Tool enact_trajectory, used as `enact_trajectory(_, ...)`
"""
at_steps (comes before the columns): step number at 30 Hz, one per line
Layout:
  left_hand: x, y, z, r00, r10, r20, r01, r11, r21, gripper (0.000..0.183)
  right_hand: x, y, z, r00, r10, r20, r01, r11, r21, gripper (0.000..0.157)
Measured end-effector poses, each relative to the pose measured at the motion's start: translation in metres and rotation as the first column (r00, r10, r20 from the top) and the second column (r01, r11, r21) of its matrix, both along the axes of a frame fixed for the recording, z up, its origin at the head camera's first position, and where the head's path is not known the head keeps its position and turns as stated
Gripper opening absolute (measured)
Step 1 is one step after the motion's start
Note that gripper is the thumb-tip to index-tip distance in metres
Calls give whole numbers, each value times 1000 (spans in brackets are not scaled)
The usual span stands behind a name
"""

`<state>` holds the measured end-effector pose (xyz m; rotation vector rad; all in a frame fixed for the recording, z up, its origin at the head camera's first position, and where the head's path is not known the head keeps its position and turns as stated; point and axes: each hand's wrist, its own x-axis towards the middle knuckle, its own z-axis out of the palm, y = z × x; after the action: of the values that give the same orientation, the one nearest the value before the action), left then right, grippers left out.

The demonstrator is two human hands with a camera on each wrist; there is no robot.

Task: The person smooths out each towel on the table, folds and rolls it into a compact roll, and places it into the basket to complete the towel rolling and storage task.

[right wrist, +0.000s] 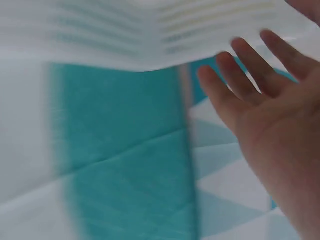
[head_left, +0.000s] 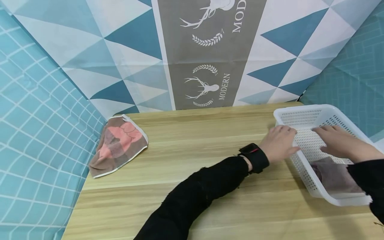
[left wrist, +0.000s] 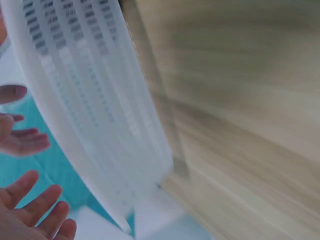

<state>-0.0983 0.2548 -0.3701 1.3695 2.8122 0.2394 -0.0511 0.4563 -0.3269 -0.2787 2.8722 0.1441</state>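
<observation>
A white perforated plastic basket (head_left: 306, 178) stands on the right of the wooden table. My left hand (head_left: 279, 143) is at its left rim, fingers extended and holding nothing; the left wrist view shows its spread fingers (left wrist: 45, 205) beside the basket wall (left wrist: 100, 115). Over the basket's interior hangs my right hand (head_left: 339, 141), palm down in the head view. Straight, separated fingers (right wrist: 245, 85) appear in the right wrist view with nothing in them. Inside the basket's near end lies a brownish-mauve cloth (head_left: 336, 176), partly hidden by the right sleeve.
At the table's far left, against the blue tiled-pattern side cover (head_left: 39, 133), lies a brown and pink towel (head_left: 120, 143) with white edging. A patterned cloth backdrop (head_left: 207, 60) rises behind the table (head_left: 192, 146). A teal cover (head_left: 348, 83) hangs on the right.
</observation>
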Motion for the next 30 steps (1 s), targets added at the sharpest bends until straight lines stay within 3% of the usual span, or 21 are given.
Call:
enact_trajectory(6,-25,-58,-7,996,90,12,-90,990,111,49,-38,-77,7,992,104,-72,-110,989,-98,65)
enact_trajectory(11,-36,-117,-29,977,204,59,-210,971,114,50,-58,-137,-2,978,206,14,-197,950,-241,63)
enact_trajectory(15,-43,-168,-49,974,224,25,-225,969,98,48,-71,-176,-20,953,281,110,-233,918,-322,62)
enact_trajectory(18,-42,-201,-59,973,230,14,-230,972,46,51,-79,-202,-43,932,323,165,-251,902,-351,67)
enact_trajectory(23,-29,-251,-63,940,313,137,-294,945,-144,79,-87,-244,-75,905,329,268,-203,890,-408,86)
enact_trajectory(25,-22,-269,-64,921,343,184,-300,927,-227,90,-87,-260,-81,904,315,289,-181,894,-409,96)
enact_trajectory(27,-17,-284,-68,914,351,204,-293,918,-267,96,-87,-276,-86,906,297,300,-167,905,-391,105)
enact_trajectory(30,-12,-302,-72,911,346,224,-289,923,-253,94,-89,-295,-91,915,278,293,-158,914,-374,114)
